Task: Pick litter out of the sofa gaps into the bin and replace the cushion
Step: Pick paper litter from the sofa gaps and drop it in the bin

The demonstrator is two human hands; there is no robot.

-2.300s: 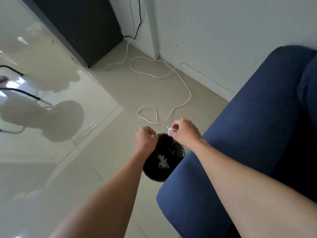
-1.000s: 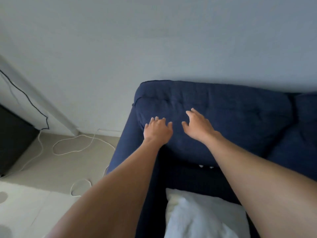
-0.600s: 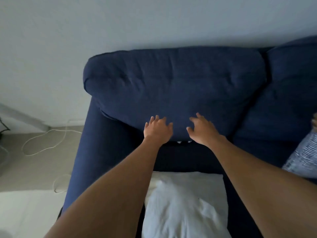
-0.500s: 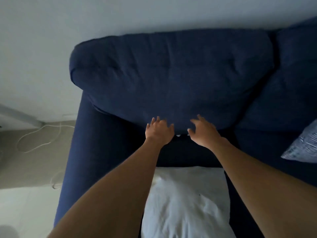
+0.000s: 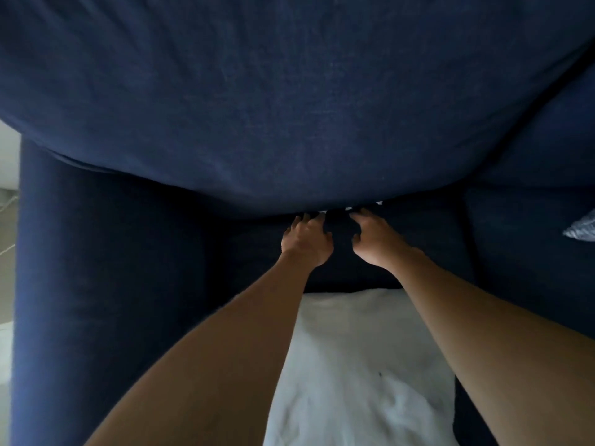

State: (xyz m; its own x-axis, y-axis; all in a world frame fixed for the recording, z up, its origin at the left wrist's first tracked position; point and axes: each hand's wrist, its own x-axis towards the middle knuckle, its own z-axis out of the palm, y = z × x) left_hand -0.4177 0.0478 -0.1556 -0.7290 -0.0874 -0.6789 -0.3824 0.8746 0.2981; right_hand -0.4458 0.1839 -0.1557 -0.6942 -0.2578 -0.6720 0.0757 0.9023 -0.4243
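Navy fabric pretty much filled the whole view at this point. The person was leaning right in over the sofa, with the big back cushion (image 5: 289,101) looming over both hands. The left hand (image 5: 307,240) and the right hand (image 5: 375,241) were side by side at the crease where that cushion met the seat, fingers loosely spread and reaching forward, nothing held in either as far as I could see. Fingertips were right at the lip of the gap.

You could spot a few little white scraps (image 5: 349,208) poking out of the crease just beyond the fingers, one near the left hand and a couple above the right. That's the litter, I'd say, still stuck in the gap. The bin wasn't in view at all. A white pillow (image 5: 360,365) lay on the seat between the forearms, and a striped cushion (image 5: 582,230) peeked in at the far right edge.

So my read: back at the picking step, going for another round. Next move probably needs a fine pinch on those bits, maybe with one hand pushing the cushion up to open the crease, since they look small and half buried.

Compared with half a second earlier, the head had dropped way closer. The wall and the cushion's top edge had gone out of view, the floor had shrunk to a sliver on the left, and the hands had crept from the cushion's lower face down to the gap itself.
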